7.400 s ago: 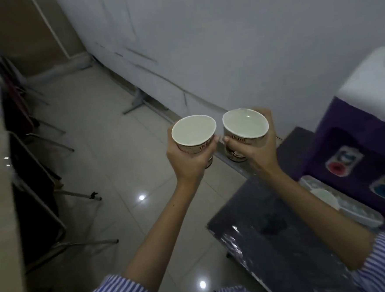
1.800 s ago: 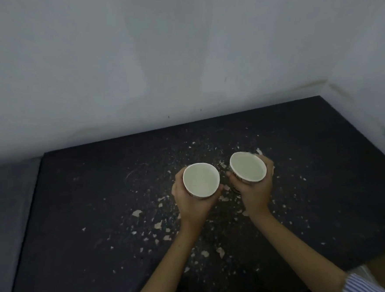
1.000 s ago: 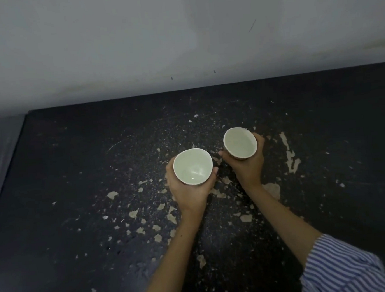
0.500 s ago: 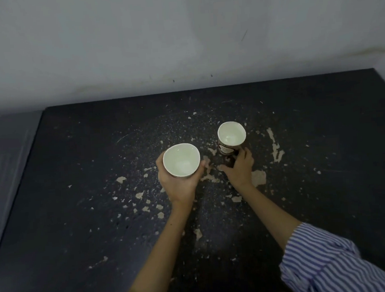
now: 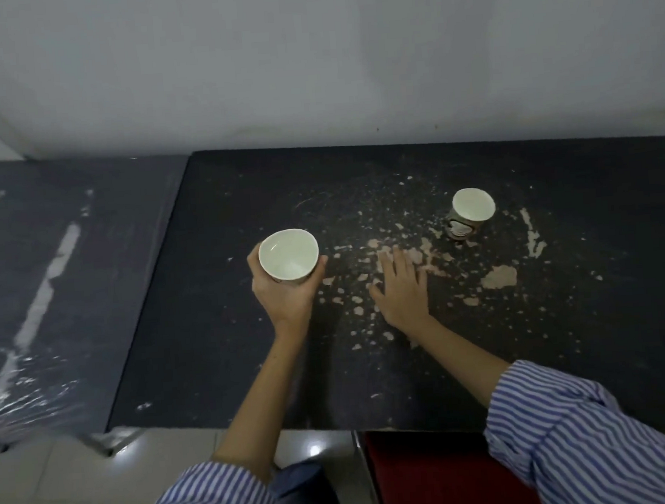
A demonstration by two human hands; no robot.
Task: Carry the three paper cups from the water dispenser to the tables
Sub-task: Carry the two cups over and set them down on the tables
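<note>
My left hand [image 5: 286,294] grips a white-rimmed paper cup [image 5: 289,258] and holds it above the left part of a worn black table [image 5: 226,338]. A second paper cup [image 5: 471,211] with a brown printed side stands upright on the table, farther back and to the right. My right hand [image 5: 402,286] hovers over the table with its fingers spread and nothing in it, well short of that standing cup. No third cup is in view.
The black table top is chipped, with pale flakes around the middle. A second dark table [image 5: 50,295] wrapped in shiny plastic adjoins it on the left. A white wall [image 5: 309,56] runs behind both. A red chair seat [image 5: 429,477] sits under the near edge.
My right hand has let go of its cup, which now stands on the table, and has drawn back towards me. My left hand, still holding its cup, has shifted left.
</note>
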